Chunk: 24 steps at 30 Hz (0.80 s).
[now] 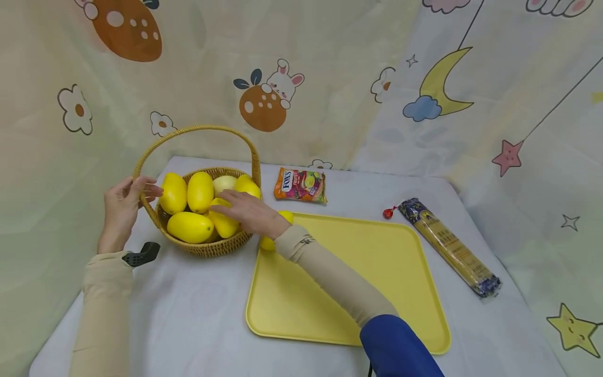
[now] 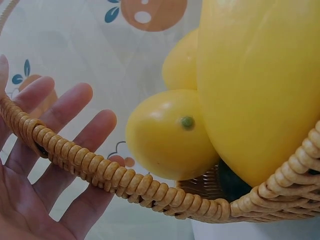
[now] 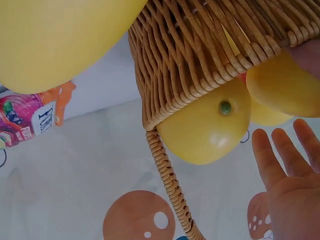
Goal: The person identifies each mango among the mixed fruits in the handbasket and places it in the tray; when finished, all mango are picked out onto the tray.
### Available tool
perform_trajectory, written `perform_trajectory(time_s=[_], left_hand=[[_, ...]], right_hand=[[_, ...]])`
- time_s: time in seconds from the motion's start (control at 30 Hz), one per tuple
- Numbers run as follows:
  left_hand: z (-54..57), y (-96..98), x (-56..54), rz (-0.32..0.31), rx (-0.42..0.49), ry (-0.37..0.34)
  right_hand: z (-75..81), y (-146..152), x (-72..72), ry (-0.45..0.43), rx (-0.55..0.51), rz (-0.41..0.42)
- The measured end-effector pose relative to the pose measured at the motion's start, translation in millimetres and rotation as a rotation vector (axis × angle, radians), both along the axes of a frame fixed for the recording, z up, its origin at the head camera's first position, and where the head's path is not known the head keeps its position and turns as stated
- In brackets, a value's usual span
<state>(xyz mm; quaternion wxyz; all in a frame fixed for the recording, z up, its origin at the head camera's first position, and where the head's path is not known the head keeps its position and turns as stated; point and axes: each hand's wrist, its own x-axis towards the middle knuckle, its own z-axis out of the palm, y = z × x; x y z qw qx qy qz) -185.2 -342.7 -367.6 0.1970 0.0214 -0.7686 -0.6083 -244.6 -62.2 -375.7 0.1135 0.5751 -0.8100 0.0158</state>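
Observation:
At the table's left side stands a wicker basket point(image 1: 207, 248) heaped with several yellow mangoes point(image 1: 200, 192) and one paler round fruit point(image 1: 224, 184). My left hand point(image 1: 123, 207) is at the left side of the basket's arched handle point(image 1: 202, 128); in the left wrist view its loosely spread fingers point(image 2: 67, 107) extend behind the woven handle. My right hand point(image 1: 249, 211) lies over the front right of the basket, its fingers straight and touching a mango point(image 1: 222, 222). The right wrist view shows those fingers point(image 3: 270, 157) spread, with the thumb partly hidden by the basket rim.
A yellow tray point(image 1: 339, 277) lies right of the basket; another mango point(image 1: 267, 244) at its upper left corner is partly hidden by my right wrist. Behind it is an orange Fox's candy bag point(image 1: 300, 185). At right lie a red-wrapped candy point(image 1: 388, 213) and a noodle packet point(image 1: 449, 248).

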Motion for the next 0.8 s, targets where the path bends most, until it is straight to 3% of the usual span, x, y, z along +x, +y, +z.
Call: perform_trajectory(time_s=[0.33,0.63,0.8], left_hand=[[0.1,0.0,-1.6,-0.016,0.028,-0.019],[-0.6,1.0,0.0,-0.010,0.056,-0.040],[0.1,1.5,-1.0,-0.012,0.057,-0.018]], right_hand=[[-1.8,-5.2,0.0,-0.015,0.110,-0.019],[-4.4,-1.9,-3.5,0.011,0.073,0.021],[-4.8,2.1,-4.6,0.037,0.038,0.021]])
